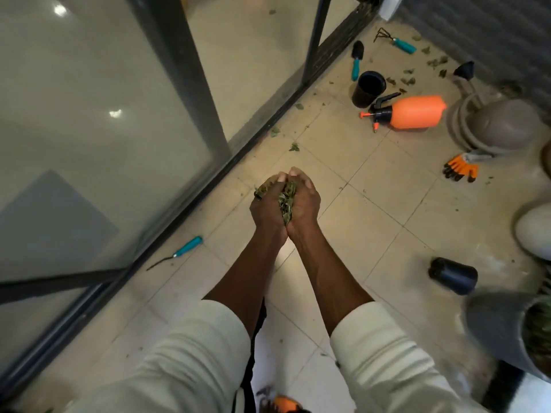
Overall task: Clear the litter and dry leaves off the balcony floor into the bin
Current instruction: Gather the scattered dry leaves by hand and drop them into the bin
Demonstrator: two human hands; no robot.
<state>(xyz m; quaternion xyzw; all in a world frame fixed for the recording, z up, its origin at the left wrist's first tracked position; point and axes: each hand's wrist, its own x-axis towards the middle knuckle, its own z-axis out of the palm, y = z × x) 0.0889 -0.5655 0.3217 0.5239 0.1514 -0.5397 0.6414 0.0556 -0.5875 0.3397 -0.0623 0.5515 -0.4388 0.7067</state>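
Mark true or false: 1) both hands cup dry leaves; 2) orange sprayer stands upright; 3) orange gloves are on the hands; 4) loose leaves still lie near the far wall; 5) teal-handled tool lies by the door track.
1) True: the left hand and right hand, pressed together, cup a pile of dry leaves.
2) False: the orange sprayer lies on its side.
3) False: the orange gloves lie on the floor; the hands are bare.
4) True: loose leaves are scattered there.
5) True: the teal-handled tool lies beside the door track.
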